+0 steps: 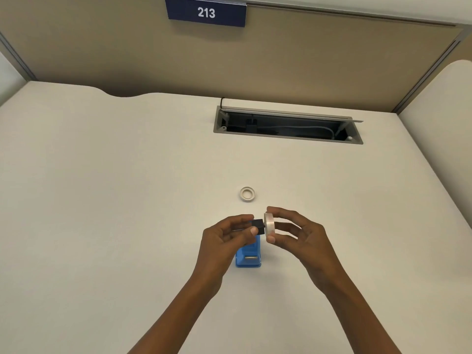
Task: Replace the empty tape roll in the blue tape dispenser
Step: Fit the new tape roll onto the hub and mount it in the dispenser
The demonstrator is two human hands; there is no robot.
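The blue tape dispenser [249, 256] stands on the white desk [102, 200], partly hidden below my hands. My left hand [224, 236] pinches a small black spool hub [258, 226] between thumb and fingers. My right hand [293, 233] holds a full roll of clear tape [269, 225] on edge by its rim, right beside the hub and almost touching it. Both are held in the air just above the dispenser. An empty white tape core [247, 194] lies flat on the desk a little beyond my hands.
An open cable tray [288, 125] with cables inside is sunk into the desk at the back right. A tan partition [306, 60] with a blue sign reading 213 [206, 12] closes off the far side.
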